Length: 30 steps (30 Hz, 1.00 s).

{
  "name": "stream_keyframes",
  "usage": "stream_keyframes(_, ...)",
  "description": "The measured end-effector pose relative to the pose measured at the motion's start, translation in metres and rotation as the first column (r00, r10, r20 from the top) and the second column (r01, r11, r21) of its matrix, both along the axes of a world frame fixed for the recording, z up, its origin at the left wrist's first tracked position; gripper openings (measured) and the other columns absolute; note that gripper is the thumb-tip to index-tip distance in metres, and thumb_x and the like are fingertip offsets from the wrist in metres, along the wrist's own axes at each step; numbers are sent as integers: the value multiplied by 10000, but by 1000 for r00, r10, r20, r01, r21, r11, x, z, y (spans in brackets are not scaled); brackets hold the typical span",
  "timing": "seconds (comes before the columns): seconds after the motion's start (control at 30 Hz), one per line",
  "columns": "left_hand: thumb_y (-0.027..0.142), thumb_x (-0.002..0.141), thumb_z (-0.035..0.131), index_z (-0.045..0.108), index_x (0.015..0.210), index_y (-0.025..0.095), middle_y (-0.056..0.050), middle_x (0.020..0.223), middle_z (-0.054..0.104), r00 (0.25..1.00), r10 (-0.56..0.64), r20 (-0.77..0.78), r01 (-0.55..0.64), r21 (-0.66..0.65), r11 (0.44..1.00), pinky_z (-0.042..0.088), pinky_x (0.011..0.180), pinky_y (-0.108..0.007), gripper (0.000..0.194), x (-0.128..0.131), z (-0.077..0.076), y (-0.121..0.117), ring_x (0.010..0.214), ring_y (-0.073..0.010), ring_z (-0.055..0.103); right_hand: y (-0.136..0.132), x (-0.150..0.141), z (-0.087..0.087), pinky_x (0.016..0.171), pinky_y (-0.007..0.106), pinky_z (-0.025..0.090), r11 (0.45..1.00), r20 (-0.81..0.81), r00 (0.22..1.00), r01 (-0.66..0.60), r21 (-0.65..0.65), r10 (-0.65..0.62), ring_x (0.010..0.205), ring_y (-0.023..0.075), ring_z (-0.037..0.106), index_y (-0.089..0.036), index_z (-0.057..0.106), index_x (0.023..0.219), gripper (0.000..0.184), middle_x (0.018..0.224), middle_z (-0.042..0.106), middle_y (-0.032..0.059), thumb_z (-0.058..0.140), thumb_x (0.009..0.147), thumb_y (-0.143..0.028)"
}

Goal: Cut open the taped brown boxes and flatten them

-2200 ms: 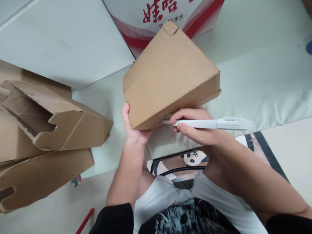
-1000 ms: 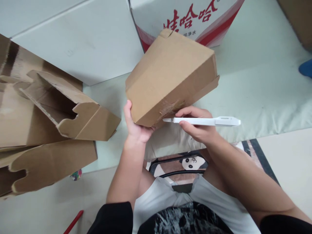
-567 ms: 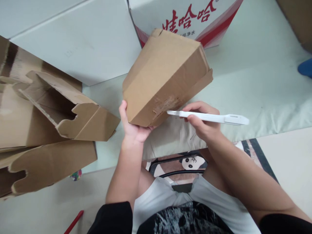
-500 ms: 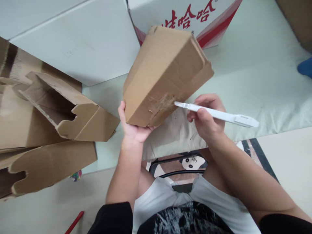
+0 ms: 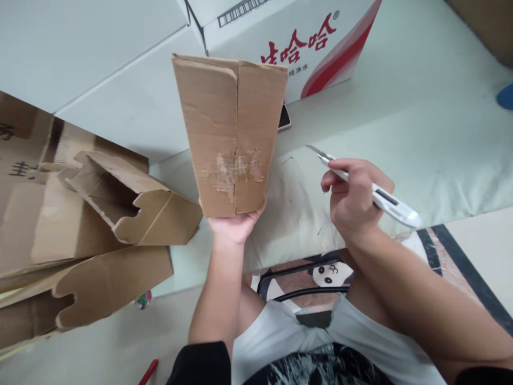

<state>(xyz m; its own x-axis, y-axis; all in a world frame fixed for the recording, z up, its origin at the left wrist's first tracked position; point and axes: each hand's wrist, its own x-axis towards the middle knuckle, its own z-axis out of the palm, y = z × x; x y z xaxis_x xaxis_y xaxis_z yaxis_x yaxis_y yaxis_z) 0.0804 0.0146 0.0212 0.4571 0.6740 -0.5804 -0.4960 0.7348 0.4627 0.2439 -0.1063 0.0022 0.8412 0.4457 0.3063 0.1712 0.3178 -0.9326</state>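
A tapered brown cardboard box (image 5: 252, 117) is held up in front of me, one face with a middle seam turned my way. Scuffed, torn paper marks the lower part of that face. My left hand (image 5: 236, 224) grips the box from underneath, its fingers mostly hidden behind it. To the right, my right hand (image 5: 356, 192) is closed around a white utility knife (image 5: 395, 206). The knife's thin blade is out and points up and left toward the box, apart from it.
Cut and folded cardboard pieces (image 5: 152, 214) are piled at the left. White cartons (image 5: 120, 96) and a carton with red lettering (image 5: 320, 59) stand at the back. A dark-screened device (image 5: 284, 117) peeks out behind the box. A red stick-like object (image 5: 149, 371) lies on the floor.
The box has been turned so its seamed face looks toward me and its top has swung left. My right hand has drawn the knife away from the box and tilted it more steeply.
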Motion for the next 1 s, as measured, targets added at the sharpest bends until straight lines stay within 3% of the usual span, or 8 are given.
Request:
stream_keyframes(0.1, 735, 983, 330, 631, 1337, 228, -150, 1177, 735, 999, 31, 22, -30, -20, 999, 627, 794, -442, 687, 6, -1, -2, 1051, -306, 711, -1, -10, 4, 469, 287, 500, 994, 105, 994, -26, 109, 14, 527, 133, 600, -283, 681, 1036, 212, 677, 646, -22, 671, 982, -489)
stream_keyframes(0.17, 733, 983, 345, 632, 1346, 216, -154, 1148, 745, 998, 56, 14, -56, -26, 998, 620, 783, -458, 694, 10, -2, -5, 1030, -324, 710, -2, -17, 6, 504, 266, 528, 984, 204, 977, -90, 152, 58, 566, 125, 641, -290, 660, 1068, 156, 745, 698, -30, 713, 959, -387)
stream_keyframes(0.3, 728, 980, 342, 665, 1314, 214, -150, 1104, 755, 996, 85, 7, -85, 6, 996, 611, 756, -465, 693, 19, -5, -14, 970, -331, 705, -3, -26, 7, 614, 274, 589, 980, 353, 926, -176, 96, 132, 682, 136, 713, -272, 673, 1107, 174, 876, 750, -4, 708, 936, -277)
stream_keyframes(0.43, 739, 968, 344, 699, 1271, 193, -177, 1110, 761, 996, 89, 17, -89, 40, 995, 627, 752, -484, 718, 24, -7, -20, 990, -353, 704, -1, -27, 7, 605, 253, 582, 981, 385, 912, -184, 63, 146, 683, 133, 722, -269, 669, 1091, 146, 848, 736, -8, 690, 946, -271)
stream_keyframes(0.57, 729, 1001, 272, 705, 1256, 169, -190, 1091, 769, 996, 85, 4, -85, 41, 996, 637, 719, -438, 752, 24, -8, -22, 934, -323, 722, 3, -28, 9, 604, 250, 583, 983, 363, 919, -181, 35, 156, 671, 131, 718, -263, 650, 1080, 131, 821, 725, -14, 677, 953, -277)
stream_keyframes(0.7, 746, 982, 348, 690, 1278, 197, -169, 1096, 766, 996, 87, -6, -87, 59, 994, 639, 749, -421, 711, 22, -9, -22, 969, -321, 732, 2, -29, 9, 617, 252, 588, 988, 347, 926, -157, -1, 148, 667, 126, 715, -266, 649, 1081, 148, 845, 742, -14, 685, 938, -256)
stream_keyframes(0.87, 742, 907, 476, 738, 1122, 224, -131, 1009, 753, 992, 122, -41, -109, 227, 968, 634, 752, -415, 619, 23, -13, -23, 965, -325, 725, 3, -29, 10, 594, 244, 564, 993, 390, 915, -116, 6, 105, 638, 123, 697, -261, 660, 1035, 139, 788, 727, -25, 680, 910, -203)
stream_keyframes(1.0, 746, 884, 466, 751, 1067, 227, -108, 1011, 751, 982, 170, -77, -133, 353, 926, 618, 775, -395, 620, 24, -17, -24, 995, -317, 722, 6, -27, 13, 600, 233, 549, 995, 452, 889, -97, 24, 76, 633, 109, 673, -250, 665, 963, 155, 788, 725, -22, 660, 862, -132)
